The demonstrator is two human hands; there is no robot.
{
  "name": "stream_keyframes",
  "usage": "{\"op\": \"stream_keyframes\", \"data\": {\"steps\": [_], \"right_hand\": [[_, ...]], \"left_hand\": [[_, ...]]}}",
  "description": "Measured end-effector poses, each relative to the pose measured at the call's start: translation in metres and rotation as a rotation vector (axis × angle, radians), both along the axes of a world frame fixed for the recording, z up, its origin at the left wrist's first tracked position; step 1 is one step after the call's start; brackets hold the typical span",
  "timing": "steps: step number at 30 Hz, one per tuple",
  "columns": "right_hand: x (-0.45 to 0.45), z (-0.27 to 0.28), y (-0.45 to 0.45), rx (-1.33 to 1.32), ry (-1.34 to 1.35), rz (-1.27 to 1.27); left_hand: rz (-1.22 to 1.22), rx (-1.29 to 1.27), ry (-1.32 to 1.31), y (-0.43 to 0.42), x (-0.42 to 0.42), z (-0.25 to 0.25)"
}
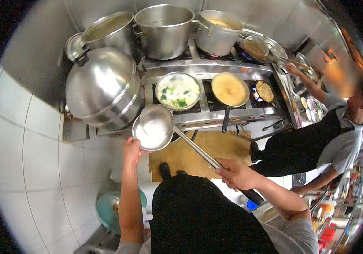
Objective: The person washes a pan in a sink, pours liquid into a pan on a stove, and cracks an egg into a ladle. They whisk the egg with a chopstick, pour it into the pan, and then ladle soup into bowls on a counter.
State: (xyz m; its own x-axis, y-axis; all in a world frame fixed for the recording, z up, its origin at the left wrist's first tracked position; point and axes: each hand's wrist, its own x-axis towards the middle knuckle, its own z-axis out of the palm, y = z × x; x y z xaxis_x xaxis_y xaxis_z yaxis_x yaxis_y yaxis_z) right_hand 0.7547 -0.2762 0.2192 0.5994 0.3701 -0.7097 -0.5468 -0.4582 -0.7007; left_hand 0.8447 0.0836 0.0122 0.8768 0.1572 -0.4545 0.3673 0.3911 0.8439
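Note:
My left hand (132,152) grips the rim of a round metal bowl (137,136) that holds white liquid. Above that bowl, overlapping its far side, is the cup of a large metal ladle (158,115). My right hand (238,173) is wrapped around the ladle's long handle, close to its black end. Just beyond the bowl, on the stove, sits a pan of whitish soup with green pieces (178,91). Right of it stands a black-handled pan of yellow-brown liquid (230,89).
A big domed steamer pot (101,84) stands left on the stove (206,115). Tall stockpots (164,36) line the back. Flames show beside a browned flat cake (265,91). At right, a co-worker (329,131) reaches toward a back pan (255,48). Cardboard (206,148) covers the floor.

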Motion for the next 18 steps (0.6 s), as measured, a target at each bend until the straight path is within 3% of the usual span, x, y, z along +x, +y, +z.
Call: {"op": "stream_keyframes", "data": {"steps": [5,8,12,15,18], "right_hand": [[-0.004,-0.007,0.013,-0.223,-0.361,0.015],[-0.006,-0.023,0.021,-0.401,-0.762,0.065],[-0.002,-0.051,0.033,-0.596,-0.856,0.046],[0.010,-0.064,0.043,-0.689,-0.777,0.053],[0.011,-0.092,0.047,-0.404,-0.883,-0.108]], "left_hand": [[-0.129,-0.022,-0.004,-0.010,0.052,0.008],[-0.182,-0.051,-0.023,-0.015,0.078,0.008],[-0.249,-0.114,-0.056,-0.018,0.105,0.002],[-0.229,-0.096,-0.047,-0.026,0.118,0.006],[-0.230,-0.087,-0.047,-0.034,0.133,0.000]]}}
